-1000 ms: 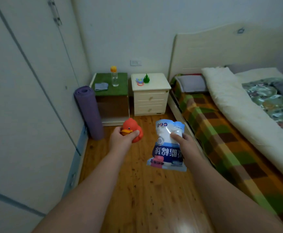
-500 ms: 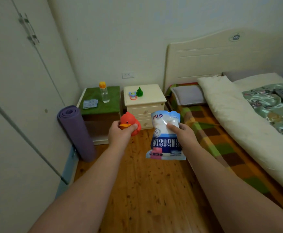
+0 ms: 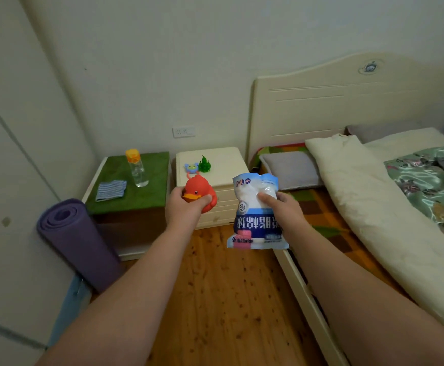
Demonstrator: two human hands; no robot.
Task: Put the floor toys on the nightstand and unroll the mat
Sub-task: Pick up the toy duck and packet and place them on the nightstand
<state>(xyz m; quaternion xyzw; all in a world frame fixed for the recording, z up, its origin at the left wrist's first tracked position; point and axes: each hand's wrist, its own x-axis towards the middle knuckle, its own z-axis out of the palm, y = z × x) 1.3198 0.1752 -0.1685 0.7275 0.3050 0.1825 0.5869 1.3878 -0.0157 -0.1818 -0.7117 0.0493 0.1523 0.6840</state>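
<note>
Both arms are stretched forward over the wood floor. The left hand (image 3: pixel 186 207) is wrapped around a red rubber duck (image 3: pixel 199 192), and the right hand (image 3: pixel 284 207) pinches a blue-and-white plastic bag (image 3: pixel 255 215) near its top (print upside down). The cream nightstand (image 3: pixel 231 167) sits straight ahead, just past both hands. The duck hand looks nearer its front left corner, where a green toy (image 3: pixel 204 164) and a rattle (image 3: pixel 191 168) already sit. The rolled purple mat (image 3: pixel 75 239) leans far left, long axis slanting floorward.

Nightstand (image 3: pixel 225 165) bears rattle (image 3: pixel 191 168) and green toy (image 3: pixel 204 164).
</note>
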